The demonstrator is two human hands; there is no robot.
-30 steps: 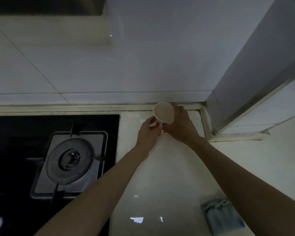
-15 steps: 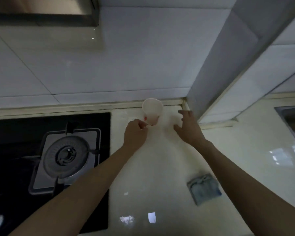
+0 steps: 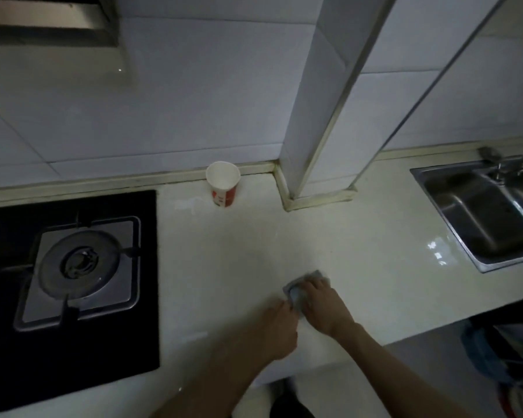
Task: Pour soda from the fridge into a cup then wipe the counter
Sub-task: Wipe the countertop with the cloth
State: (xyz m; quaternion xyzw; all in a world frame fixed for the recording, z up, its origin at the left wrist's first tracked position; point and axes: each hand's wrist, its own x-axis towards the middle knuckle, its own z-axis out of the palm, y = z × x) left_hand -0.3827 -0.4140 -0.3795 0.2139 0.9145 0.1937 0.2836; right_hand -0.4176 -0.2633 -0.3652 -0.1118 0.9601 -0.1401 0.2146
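A white and red paper cup (image 3: 223,184) stands upright on the pale counter (image 3: 230,254), close to the back wall. A grey-blue cloth (image 3: 298,289) lies on the counter near its front edge. My right hand (image 3: 323,306) rests on top of the cloth with its fingers curled over it. My left hand (image 3: 279,328) touches the cloth's near left edge. A faint wet patch (image 3: 187,205) shows on the counter just left of the cup. No soda bottle or can is in view.
A black gas hob with a round burner (image 3: 79,263) fills the left. A steel sink (image 3: 483,215) with a tap sits at the right. A tiled pillar (image 3: 323,116) juts out behind the counter. The range hood (image 3: 52,22) hangs at the upper left.
Both hands let go of the cup, which now stands alone by the wall. They came back to the front of the counter and are now on the cloth. The view has shifted right.
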